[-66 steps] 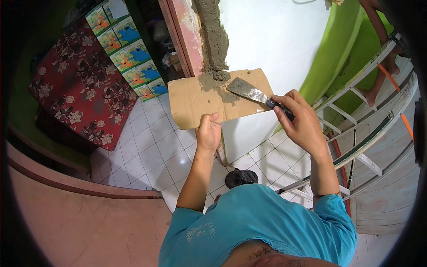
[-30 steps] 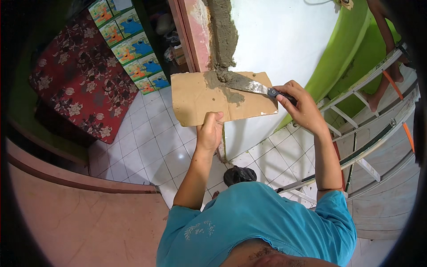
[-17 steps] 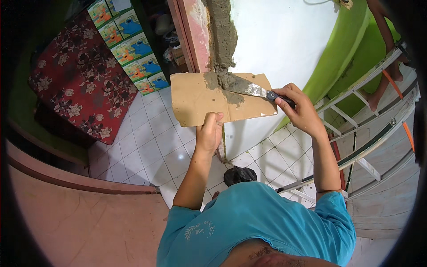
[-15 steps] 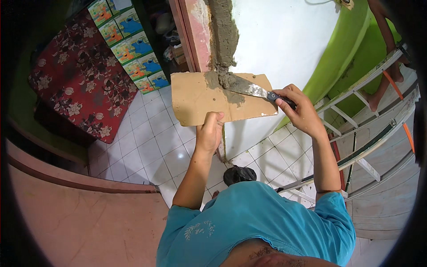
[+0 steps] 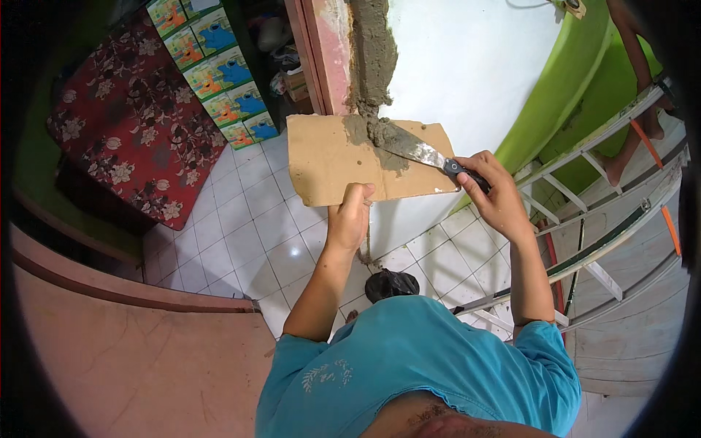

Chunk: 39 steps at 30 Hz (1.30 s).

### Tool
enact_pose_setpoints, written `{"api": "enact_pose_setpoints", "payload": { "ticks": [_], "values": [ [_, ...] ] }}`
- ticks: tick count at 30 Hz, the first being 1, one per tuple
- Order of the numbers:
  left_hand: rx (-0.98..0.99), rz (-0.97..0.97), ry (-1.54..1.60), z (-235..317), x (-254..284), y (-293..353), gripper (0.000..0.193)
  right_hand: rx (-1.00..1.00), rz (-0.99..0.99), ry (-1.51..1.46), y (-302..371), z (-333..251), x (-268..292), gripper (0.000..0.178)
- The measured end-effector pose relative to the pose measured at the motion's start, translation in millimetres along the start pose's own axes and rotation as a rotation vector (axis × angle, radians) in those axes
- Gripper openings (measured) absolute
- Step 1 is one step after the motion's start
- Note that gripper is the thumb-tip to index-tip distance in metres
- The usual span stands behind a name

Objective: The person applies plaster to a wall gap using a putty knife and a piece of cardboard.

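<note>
My left hand (image 5: pixel 351 217) grips the near edge of a piece of brown cardboard (image 5: pixel 321 164), thumb on top and fingers underneath. My right hand (image 5: pixel 494 191) is wrapped round the black handle of a putty knife (image 5: pixel 422 152). Its metal blade points left over the cardboard, and a lump of wet grey mortar (image 5: pixel 381 134) covers the tip. Grey smears stain the cardboard around the blade. Just beyond the board's far edge, a rough vertical strip of grey mortar (image 5: pixel 373 55) runs up the wall between pinkish trim and white paint.
An aluminium ladder (image 5: pixel 573 191) leans along the right, with another person's bare leg (image 5: pixel 621 157) behind it. A black plastic bag (image 5: pixel 392 285) sits on the tiled floor (image 5: pixel 263 219) below me. Flowered red fabric (image 5: pixel 139 124) and a picture-covered panel (image 5: pixel 219 69) stand at the left.
Both hands, with the cardboard and putty knife, have shifted slightly right in the picture. The blade has tilted a little more steeply, its mortar-covered tip still near the board's far edge.
</note>
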<state>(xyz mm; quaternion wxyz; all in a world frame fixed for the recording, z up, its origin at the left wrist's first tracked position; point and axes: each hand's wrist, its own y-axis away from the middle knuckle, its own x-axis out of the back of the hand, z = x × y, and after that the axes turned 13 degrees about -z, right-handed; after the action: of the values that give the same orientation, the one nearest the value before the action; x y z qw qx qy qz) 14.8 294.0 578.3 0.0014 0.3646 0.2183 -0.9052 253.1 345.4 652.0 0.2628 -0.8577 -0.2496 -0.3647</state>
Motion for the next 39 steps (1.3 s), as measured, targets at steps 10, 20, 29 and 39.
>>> {"api": "enact_pose_setpoints", "payload": {
  "ticks": [10, 20, 29, 39],
  "values": [
    [-0.047, 0.065, -0.215, -5.4, -4.4, 8.3, 0.014, 0.003, 0.060, -0.054, 13.4, 1.3, -24.3, 0.024],
    [0.032, 0.005, -0.317, -15.4, 5.2, 14.2, 0.014, -0.003, 0.011, -0.131, 11.4, 7.0, -27.6, 0.025],
    [0.035, -0.001, -0.314, -10.8, -1.1, 14.7, 0.015, 0.018, 0.057, -0.175, 5.3, -3.3, -27.4, 0.025],
    [0.044, 0.057, 0.023, -9.0, -6.8, 5.7, 0.046, 0.156, 0.100, -0.148, -7.5, -7.0, 7.1, 0.025]
  ]
}}
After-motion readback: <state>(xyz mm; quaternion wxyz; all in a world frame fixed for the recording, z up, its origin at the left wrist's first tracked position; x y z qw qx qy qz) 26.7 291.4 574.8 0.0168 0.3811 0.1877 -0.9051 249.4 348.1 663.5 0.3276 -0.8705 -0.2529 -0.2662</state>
